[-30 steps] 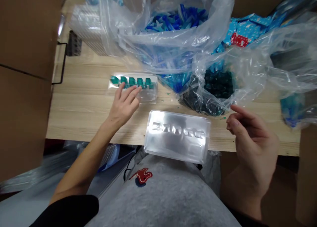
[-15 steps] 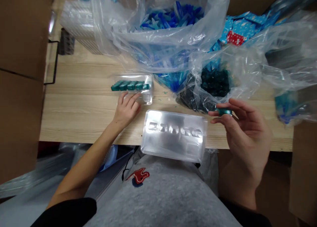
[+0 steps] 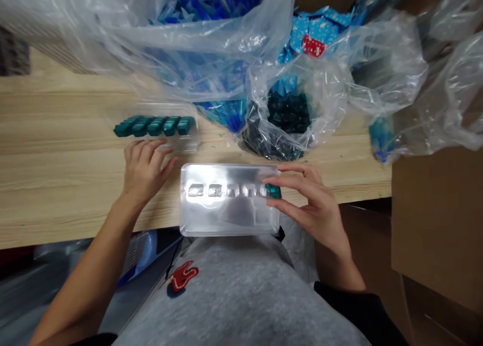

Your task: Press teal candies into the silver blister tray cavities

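My right hand [image 3: 311,197] pinches a dark green translucent block [image 3: 273,190] between thumb and fingers, at the right end of the near clear plastic tray [image 3: 219,220]. A row of square recesses runs across this tray, which lies by the table's front edge against the grey garment. My left hand [image 3: 145,167] has its fingers spread, palm down, at the front side of a second clear tray [image 3: 190,144]; whether the fingertips press on it I cannot tell. Green blocks [image 3: 154,126] stand in a packed row in that second tray.
A clear bag of dark green blocks [image 3: 289,114] sits behind the near tray. Further back is a large bag of blue pieces [image 3: 211,6]. Blue patterned packaging [image 3: 320,28] lies beyond; cardboard [image 3: 437,220] stands at the right. Small green crumbs dot the wooden table [image 3: 56,185].
My right hand has carried the green block leftward from beside the bag to the near tray's right end. My left hand stays by the far tray. The camera view has shifted right.
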A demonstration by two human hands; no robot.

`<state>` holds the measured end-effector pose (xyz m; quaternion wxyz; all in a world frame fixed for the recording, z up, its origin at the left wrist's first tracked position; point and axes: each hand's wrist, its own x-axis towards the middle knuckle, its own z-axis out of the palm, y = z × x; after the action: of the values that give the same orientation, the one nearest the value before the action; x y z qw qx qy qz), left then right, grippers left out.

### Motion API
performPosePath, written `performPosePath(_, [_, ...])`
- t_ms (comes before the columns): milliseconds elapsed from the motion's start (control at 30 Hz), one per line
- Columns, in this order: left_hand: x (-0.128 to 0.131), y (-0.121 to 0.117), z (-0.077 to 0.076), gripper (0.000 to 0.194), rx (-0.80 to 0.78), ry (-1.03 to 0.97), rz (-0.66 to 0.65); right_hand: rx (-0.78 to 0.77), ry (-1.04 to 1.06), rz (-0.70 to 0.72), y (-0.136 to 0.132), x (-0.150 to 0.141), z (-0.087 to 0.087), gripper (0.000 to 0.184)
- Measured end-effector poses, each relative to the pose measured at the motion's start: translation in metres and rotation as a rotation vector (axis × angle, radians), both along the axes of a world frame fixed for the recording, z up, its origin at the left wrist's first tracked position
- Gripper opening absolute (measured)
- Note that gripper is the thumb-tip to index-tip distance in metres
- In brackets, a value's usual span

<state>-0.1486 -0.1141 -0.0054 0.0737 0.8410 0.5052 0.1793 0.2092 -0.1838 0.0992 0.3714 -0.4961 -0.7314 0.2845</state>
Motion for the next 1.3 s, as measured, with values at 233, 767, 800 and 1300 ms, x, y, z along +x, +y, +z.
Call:
performPosePath(233, [0.002, 0.004, 0.012, 0.022, -0.004, -0.035, 0.108, 0.089, -0.101, 0.082, 0.003, 0.01, -0.004, 0.035])
performPosePath(767, [0.023, 0.064, -0.012, 0.028, 0.194, -0.225, 0.32, 0.26, -0.31, 0.136, 0.01, 0.008, -0.002, 0.018])
performPosePath(800, [0.021, 0.066, -0.017, 0.028, 0.19, -0.235, 0.301, 0.243, -0.325, 0.134, 0.009, 0.008, -0.001, 0.018])
performPosePath(1300, [0.012, 0.034, -0.023, 0.054, 0.125, -0.235, 0.43, -0.152, -0.503, -0.01, 0.156, 0.023, -0.037, 0.053])
